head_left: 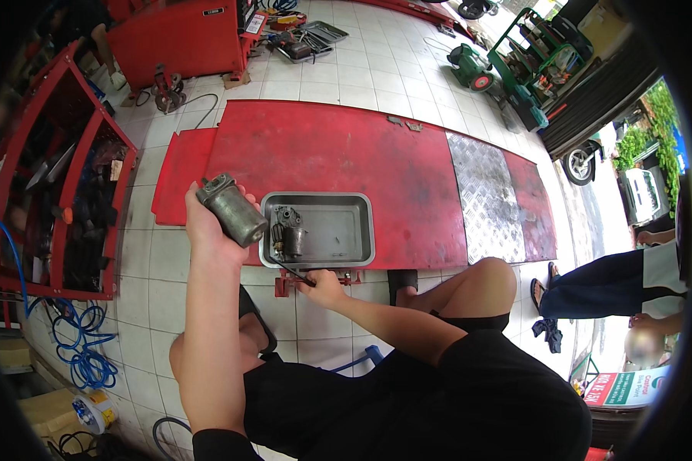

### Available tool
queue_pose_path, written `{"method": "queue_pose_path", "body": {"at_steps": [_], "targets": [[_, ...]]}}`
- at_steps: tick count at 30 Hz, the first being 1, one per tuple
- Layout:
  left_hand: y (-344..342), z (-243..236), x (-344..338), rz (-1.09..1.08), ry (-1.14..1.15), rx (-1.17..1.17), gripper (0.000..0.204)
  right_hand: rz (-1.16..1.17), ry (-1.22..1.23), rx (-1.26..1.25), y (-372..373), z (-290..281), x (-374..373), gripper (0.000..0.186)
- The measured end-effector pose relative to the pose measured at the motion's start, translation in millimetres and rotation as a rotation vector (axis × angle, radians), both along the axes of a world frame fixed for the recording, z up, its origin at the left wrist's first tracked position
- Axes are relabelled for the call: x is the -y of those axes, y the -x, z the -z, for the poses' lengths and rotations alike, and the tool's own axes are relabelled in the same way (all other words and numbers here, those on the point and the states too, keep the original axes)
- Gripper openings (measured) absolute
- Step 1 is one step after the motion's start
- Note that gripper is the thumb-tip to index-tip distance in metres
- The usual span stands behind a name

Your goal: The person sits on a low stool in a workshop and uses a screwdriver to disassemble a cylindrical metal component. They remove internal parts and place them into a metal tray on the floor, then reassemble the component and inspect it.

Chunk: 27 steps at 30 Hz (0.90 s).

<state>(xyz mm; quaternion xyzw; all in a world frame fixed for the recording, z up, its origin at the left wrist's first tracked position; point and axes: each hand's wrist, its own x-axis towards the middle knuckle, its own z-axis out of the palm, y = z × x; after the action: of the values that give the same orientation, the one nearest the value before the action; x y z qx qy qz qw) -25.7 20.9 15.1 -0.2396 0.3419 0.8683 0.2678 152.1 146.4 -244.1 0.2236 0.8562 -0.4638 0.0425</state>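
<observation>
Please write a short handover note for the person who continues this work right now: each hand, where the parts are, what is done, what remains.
Left hand: raised, gripping a grey cylindrical motor part beside the metal tray.
Right hand: at the tray's near edge, holding a thin dark tool whose tip reaches into the tray.
A smaller dark part lies in the tray's left end; the tray sits on the red ramp.
Done: cylinder is out of the tray.
Left: smaller part remains in the tray; its condition cannot be told.

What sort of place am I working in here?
Likely a vehicle repair workshop: a red steel floor ramp, a red metal parts rack, and a grey cylindrical motor part in the left hand.
</observation>
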Motion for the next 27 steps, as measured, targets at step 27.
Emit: {"method": "queue_pose_path", "body": {"at_steps": [27], "targets": [[-1.7, 1.0, 0.5, 0.036, -0.011, -0.007, 0.057, 0.040, -0.370, 0.427, 70.1, -28.3, -110.5, 0.033]]}}
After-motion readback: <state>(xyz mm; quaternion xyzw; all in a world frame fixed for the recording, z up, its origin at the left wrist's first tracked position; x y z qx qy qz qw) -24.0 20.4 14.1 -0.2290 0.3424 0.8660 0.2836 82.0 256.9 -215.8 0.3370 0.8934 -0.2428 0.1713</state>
